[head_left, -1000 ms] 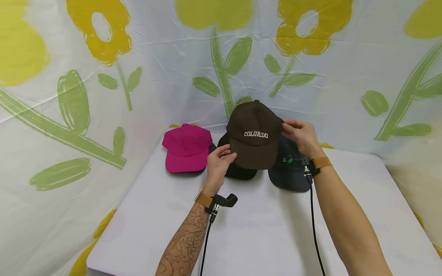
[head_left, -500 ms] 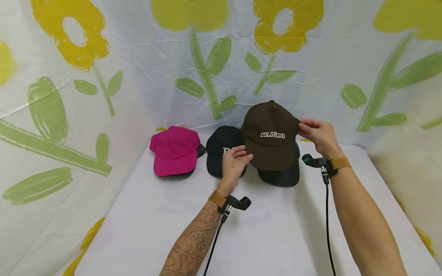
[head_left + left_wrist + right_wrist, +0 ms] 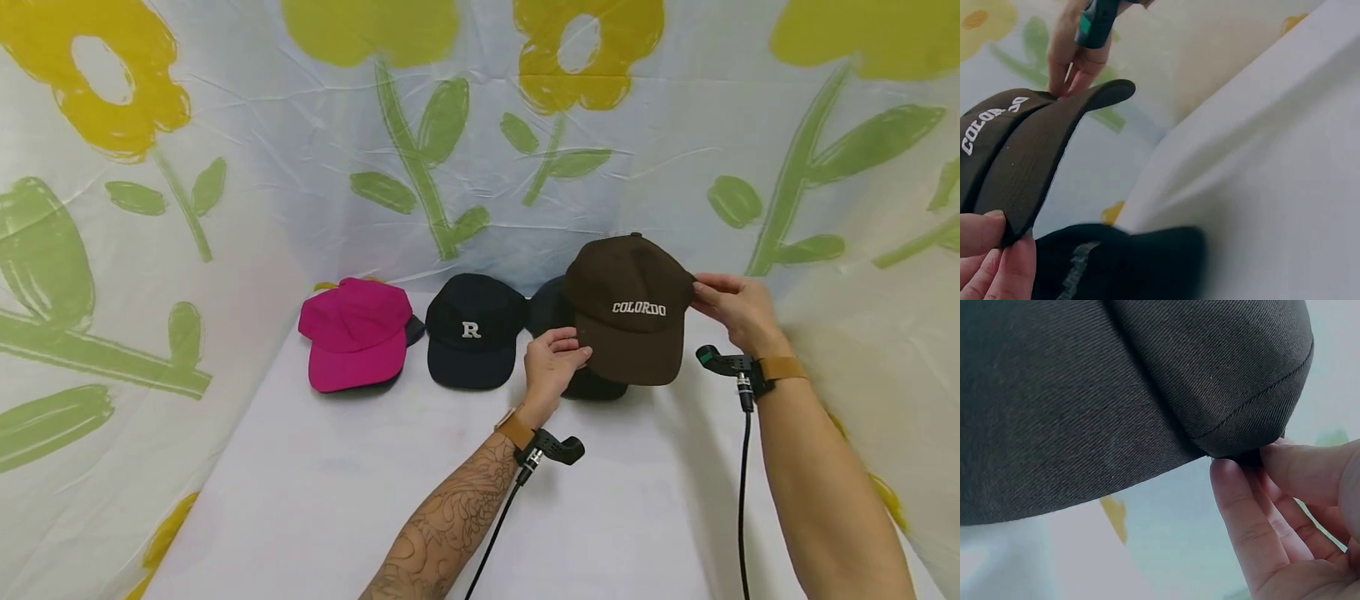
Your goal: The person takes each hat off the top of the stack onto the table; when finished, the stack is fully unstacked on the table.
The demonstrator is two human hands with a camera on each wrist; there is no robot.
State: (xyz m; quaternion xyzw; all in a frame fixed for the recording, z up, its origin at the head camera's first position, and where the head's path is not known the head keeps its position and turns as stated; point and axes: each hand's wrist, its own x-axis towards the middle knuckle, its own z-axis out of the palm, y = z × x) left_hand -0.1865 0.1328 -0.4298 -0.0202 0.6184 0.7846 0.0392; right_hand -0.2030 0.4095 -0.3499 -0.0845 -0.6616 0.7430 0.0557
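Note:
A brown baseball cap (image 3: 630,308) with white "COLORDO" lettering is held up off the table between both hands, its front facing me. My left hand (image 3: 553,367) pinches the edge of its brim, thumb on top and fingers below, as the left wrist view shows. At the crown's lower side edge, my right hand (image 3: 742,312) grips the fabric between thumb and fingers; the right wrist view shows this close up. Behind and below the brown cap lies a dark cap (image 3: 551,304), largely hidden by it and by the left hand.
To the left sit a black cap (image 3: 476,333) with a white "R" and a magenta cap (image 3: 356,333), with something dark partly under the magenta one. They line the back of the white table (image 3: 375,483), against a flower-print cloth (image 3: 300,108). Cables hang from both wrist cameras.
Both hands have carried the brown cap rightward along the row, uncovering the black "R" cap and covering much of the dark cap at right. The head view has turned right.

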